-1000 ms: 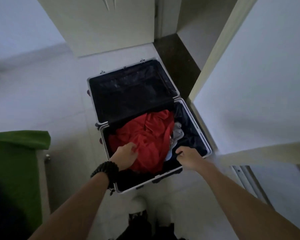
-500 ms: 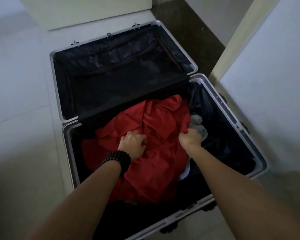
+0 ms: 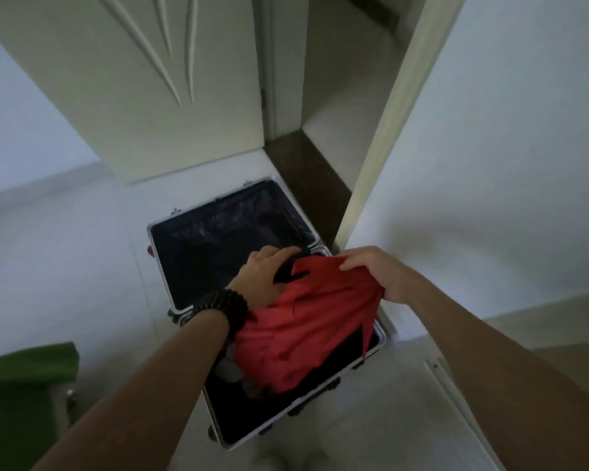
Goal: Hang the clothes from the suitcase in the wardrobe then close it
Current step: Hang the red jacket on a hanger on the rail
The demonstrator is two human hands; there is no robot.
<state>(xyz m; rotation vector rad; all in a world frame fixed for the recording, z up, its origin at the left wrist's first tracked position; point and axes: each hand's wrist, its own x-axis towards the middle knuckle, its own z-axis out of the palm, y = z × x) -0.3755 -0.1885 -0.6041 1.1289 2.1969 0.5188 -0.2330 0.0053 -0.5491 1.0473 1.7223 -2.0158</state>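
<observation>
Your left hand and right hand each pinch a bunched top edge of the red garment, held up between them; the rest hangs down over the open suitcase on the floor. A dark part at its top, under your left fingers, may be a hanger; I cannot tell. The pale panel rising just right of your right hand is probably the wardrobe door; swing the garment around it, clear of the suitcase rim.

Pale tiled floor spreads wide on the left, and a green cloth drapes over something at the lower left corner. Up top stands a cream door with carved curved grooves, a dark stone threshold strip running just beside it.
</observation>
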